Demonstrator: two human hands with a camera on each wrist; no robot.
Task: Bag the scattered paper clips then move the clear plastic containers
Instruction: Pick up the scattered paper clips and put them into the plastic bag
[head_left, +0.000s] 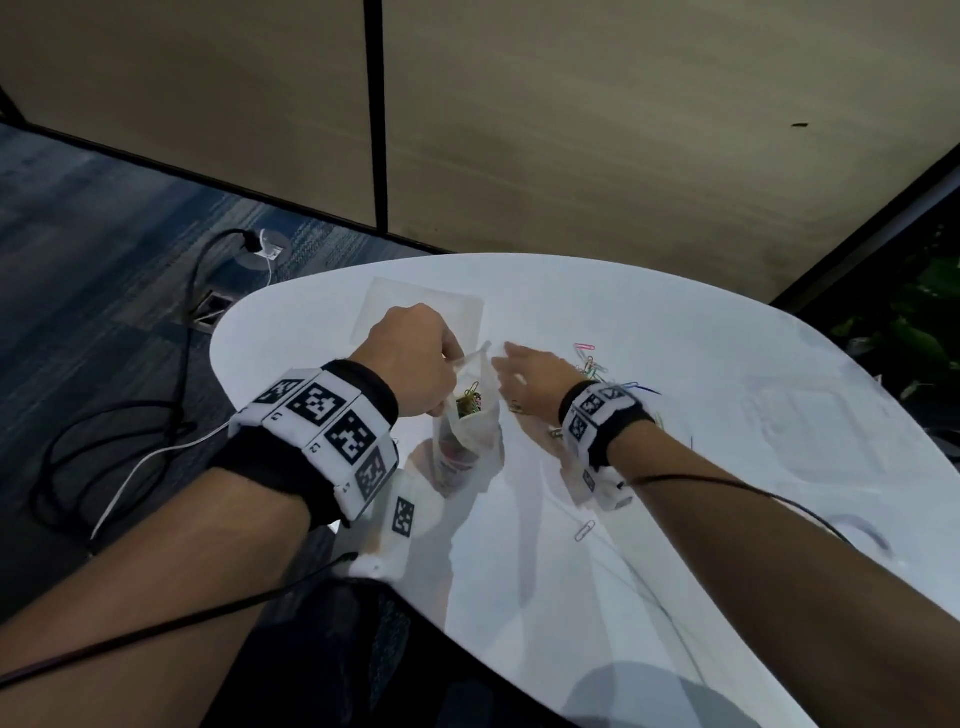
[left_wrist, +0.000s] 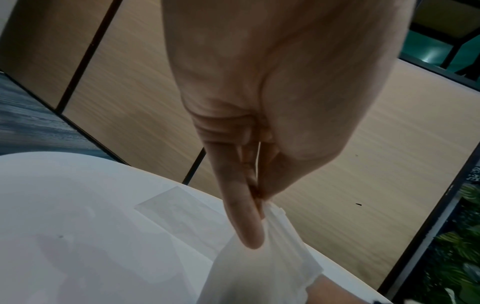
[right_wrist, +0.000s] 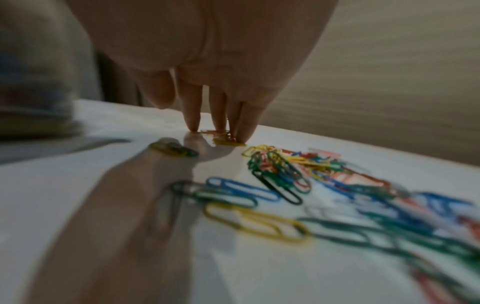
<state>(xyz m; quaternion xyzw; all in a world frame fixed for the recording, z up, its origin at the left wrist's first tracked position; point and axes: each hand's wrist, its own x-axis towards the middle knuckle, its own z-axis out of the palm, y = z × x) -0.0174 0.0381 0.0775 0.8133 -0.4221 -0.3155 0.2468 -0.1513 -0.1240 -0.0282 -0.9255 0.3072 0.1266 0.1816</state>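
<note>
A small clear plastic bag (head_left: 467, 434) stands on the white table (head_left: 675, 545) with several coloured paper clips inside. My left hand (head_left: 447, 358) pinches the bag's top rim between thumb and forefinger (left_wrist: 244, 226), holding its mouth up; the bag (left_wrist: 262, 267) hangs below the pinch. My right hand (head_left: 506, 356) is just right of the bag, its straight fingertips (right_wrist: 193, 125) pressing down on a yellow clip (right_wrist: 228, 142). A pile of scattered paper clips (right_wrist: 298, 166) lies beside it (head_left: 592, 366). A clear container (head_left: 421, 306) lies flat behind the left hand.
Another clear plastic container (head_left: 810, 421) sits at the table's right side. One stray clip (head_left: 585, 530) lies nearer me. Cables and a floor socket (head_left: 260, 249) lie on the carpet to the left. Wooden wall panels stand behind the table.
</note>
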